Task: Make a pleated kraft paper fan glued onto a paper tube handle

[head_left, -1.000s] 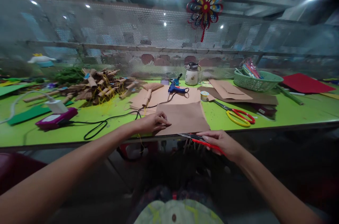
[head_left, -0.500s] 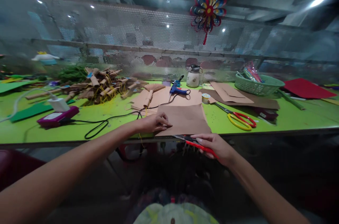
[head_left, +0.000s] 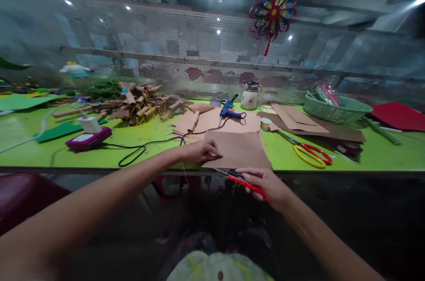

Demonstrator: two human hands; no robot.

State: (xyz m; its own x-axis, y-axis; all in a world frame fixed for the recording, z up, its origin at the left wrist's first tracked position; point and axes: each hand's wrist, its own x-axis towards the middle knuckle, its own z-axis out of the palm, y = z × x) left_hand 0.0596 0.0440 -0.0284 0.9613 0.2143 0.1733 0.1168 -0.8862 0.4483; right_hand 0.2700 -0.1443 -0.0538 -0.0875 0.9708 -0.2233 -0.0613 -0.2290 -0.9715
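Observation:
A sheet of brown paper (head_left: 242,146) lies at the front edge of the green table. My left hand (head_left: 202,150) is at its left front part, fingers bent together and closed on the paper; the exact grip is partly hidden. In my right hand (head_left: 262,183) is a red-and-black cutting tool (head_left: 241,179) with a pointed metal blade. Its tip is by the paper's front edge, just left of the hand. Whether it is a knife or scissors I cannot make out.
Behind the paper lie a blue glue gun (head_left: 230,113) and a pleated paper fan (head_left: 194,119). Red-and-yellow-handled scissors (head_left: 314,155) are at the right, near a green basket (head_left: 337,110). A black cord (head_left: 142,146) runs from a purple power box (head_left: 88,138) at the left.
The whole view has shifted, so the table's things appear further right. Both hands keep nearly the same place at the paper, and the tool stays in my right hand.

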